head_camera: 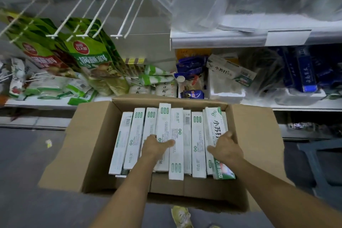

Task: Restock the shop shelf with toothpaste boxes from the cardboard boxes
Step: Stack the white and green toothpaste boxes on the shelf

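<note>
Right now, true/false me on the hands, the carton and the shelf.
1. The left hand and right hand both reach into the cardboard box. True.
2. The right hand holds a blue pack. False: it grips a white-and-green toothpaste box.
3. The cardboard box is nearly empty. False: a row of toothpaste boxes fills it.
4. A similar toothpaste box lies on the shelf. True.

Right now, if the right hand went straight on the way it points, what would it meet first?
Probably the cardboard box's far wall, past the toothpaste box that the right hand grips; depth is unclear.
</note>
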`<state>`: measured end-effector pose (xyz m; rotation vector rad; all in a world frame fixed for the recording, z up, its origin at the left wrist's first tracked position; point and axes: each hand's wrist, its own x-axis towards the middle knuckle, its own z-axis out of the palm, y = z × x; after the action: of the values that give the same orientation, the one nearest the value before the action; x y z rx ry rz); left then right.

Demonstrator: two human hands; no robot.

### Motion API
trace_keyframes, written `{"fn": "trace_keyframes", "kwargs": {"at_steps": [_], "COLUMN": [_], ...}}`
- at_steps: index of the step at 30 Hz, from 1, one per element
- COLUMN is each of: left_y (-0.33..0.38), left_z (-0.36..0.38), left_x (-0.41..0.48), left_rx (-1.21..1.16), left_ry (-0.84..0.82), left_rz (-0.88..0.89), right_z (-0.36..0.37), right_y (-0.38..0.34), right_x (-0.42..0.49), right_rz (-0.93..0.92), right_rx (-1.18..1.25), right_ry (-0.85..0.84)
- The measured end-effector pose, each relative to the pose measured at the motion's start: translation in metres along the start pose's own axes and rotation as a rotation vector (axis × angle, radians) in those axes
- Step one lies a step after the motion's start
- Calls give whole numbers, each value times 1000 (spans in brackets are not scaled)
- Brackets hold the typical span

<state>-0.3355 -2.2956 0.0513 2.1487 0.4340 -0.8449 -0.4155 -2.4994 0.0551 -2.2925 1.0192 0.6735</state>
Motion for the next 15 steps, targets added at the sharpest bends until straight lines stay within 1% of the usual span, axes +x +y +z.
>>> {"fn": "trace_keyframes", "kwargs": {"at_steps": [2, 6, 9, 11, 13, 15], "left_y": [4, 12, 5, -6, -13, -16], "left_z": [0, 0, -2, -3, -3, -1], "left_x": [4, 1, -4, -5, -7, -9], "left_rx": [-64, -138, -220, -273, -272, -210], "left_ry": [-14, -78, -85, -57, -20, 54], "left_rz": [-69, -162, -143, -129, -71, 16], "right_z": [2, 0, 0, 0, 0, 1], "right_y": [-1, -3, -1, 1, 4, 7], "right_x": [-2, -9, -12, -15, -18, -21], "right_rz": [6, -20, -38, -43, -45, -54], "right_rx": [21, -10, 5, 79, 132, 162], "right_ry": [24, 10, -16, -47, -72, -84]}}
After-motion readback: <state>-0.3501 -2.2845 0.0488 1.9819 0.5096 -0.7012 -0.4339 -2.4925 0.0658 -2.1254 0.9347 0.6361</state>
